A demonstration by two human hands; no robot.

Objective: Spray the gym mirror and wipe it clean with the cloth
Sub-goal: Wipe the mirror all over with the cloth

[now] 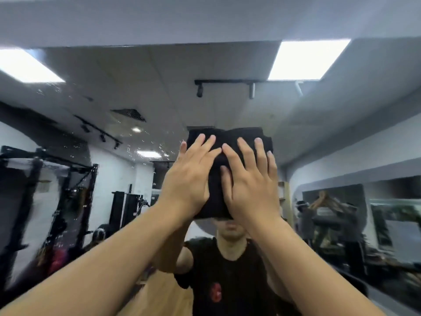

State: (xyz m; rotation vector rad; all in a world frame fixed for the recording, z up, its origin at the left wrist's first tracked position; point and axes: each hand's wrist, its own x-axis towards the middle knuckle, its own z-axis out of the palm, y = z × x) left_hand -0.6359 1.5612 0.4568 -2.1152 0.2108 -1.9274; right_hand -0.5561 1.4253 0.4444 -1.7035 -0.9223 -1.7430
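Currently, both hands flat on cloth against glass, up high
Cloth: folded black fabric cloth (227, 137) pressed to the large wall mirror (159, 71), near centre of view, just above the reflected head
Left hand (189, 176): fingers straight, slightly spread, palm pressing left half of cloth; nothing gripped
Right hand (250, 181): fingers straight and spread, palm pressing right half of cloth; index tip touches the left hand's fingers; nothing gripped
Mirror surface: scattered fine spray droplets (127, 142) left of cloth, running up toward top left; right of the cloth the glass looks free of them
Reflected around: black steel squat rack (75, 190) at left, black weight-stack machine (123, 208) behind it, black ceiling track spotlights (225, 86), bright rectangular ceiling light panels (307, 60), a second mirror on the right wall (387, 201)
In the way: hands, cloth and both bare forearms (95, 272) cover the mirror's centre and lower middle
Hidden: reflection of person in black t-shirt (223, 270) partly blocked by the arms; cloth's lower edge sits behind the wrists
Hard to make out: left and right edges heavily motion-smeared, right-wall equipment unreadable; spray bottle not seen; mirror's frame and edges cut off
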